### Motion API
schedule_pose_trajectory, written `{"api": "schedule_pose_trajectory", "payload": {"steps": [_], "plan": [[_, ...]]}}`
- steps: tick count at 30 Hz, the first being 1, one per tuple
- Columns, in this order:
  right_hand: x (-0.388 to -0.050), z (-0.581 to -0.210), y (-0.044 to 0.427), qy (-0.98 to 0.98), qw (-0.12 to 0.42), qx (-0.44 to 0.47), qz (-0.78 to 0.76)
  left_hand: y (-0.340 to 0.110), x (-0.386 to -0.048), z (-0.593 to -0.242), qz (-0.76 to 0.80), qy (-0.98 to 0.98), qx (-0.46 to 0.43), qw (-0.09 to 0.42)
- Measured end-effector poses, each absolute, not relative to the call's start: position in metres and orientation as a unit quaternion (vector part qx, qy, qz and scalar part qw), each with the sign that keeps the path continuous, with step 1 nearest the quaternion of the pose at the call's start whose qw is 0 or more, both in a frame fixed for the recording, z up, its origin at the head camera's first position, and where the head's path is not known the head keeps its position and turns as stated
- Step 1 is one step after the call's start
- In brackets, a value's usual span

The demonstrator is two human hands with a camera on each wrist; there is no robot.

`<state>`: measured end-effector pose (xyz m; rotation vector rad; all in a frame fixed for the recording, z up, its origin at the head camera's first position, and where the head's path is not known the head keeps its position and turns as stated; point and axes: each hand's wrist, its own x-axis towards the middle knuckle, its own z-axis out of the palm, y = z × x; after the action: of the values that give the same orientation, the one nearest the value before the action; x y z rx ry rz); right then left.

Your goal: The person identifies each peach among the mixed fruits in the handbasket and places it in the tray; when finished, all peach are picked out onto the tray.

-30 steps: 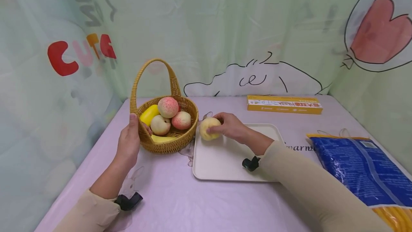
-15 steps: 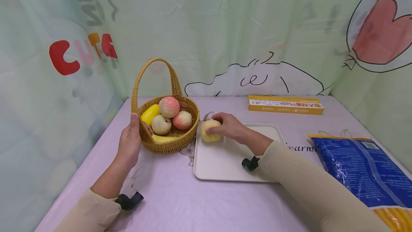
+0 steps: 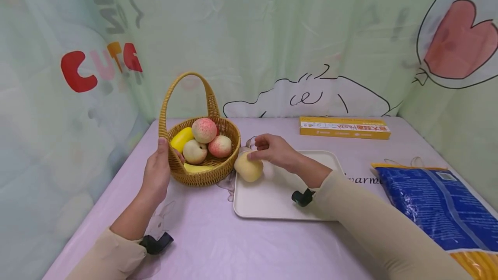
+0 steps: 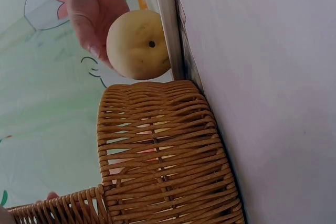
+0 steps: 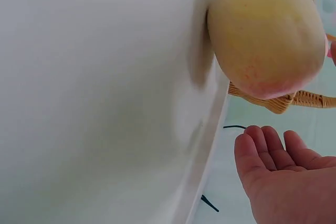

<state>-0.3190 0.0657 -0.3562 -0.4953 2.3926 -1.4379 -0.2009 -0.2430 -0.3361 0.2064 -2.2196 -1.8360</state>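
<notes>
Right hand (image 3: 278, 154) over the far-left part of the white tray (image 3: 268, 198). Fingers released: loosely bent, holding nothing; right wrist view gives a clear gap between them and the yellow peach (image 3: 249, 170). Peach sits at the tray's left edge, close to its far-left corner, lapping over the rim. Yellow skin, pink blush on one side, small dark spot on the face seen from the left wrist. Basket just beside it; contact between the two, cannot tell.

Left hand (image 3: 157, 172) grasping the wicker basket (image 3: 206, 179) at its left side, at the foot of the arched handle (image 3: 166, 103); thumb outside, fingertips showing inside. Basket stands upright toward the table's far-left corner.

Inside basket: red-speckled peach (image 3: 204, 130) on top, pale peach (image 3: 195, 151) and red-and-cream peach (image 3: 220, 146) below, rounded yellow piece (image 3: 181, 139) at left, long yellow piece (image 3: 197, 168) along the near wall.

Elsewhere on the lilac table (image 3: 202, 237): pasta box (image 3: 344, 127) near the far edge, right of centre; blue bag (image 3: 435, 206) by the right edge. Printed curtain (image 3: 253, 33) behind.
</notes>
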Motion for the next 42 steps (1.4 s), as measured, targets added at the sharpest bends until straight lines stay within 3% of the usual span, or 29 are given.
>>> {"api": "schedule_pose_trajectory", "payload": {"steps": [42], "plan": [[-0.313, -0.308, 0.043, 0.851, 0.133, -0.222, -0.458, -0.245, -0.202, -0.336, -0.615, -0.775, 0.080, 0.119]]}}
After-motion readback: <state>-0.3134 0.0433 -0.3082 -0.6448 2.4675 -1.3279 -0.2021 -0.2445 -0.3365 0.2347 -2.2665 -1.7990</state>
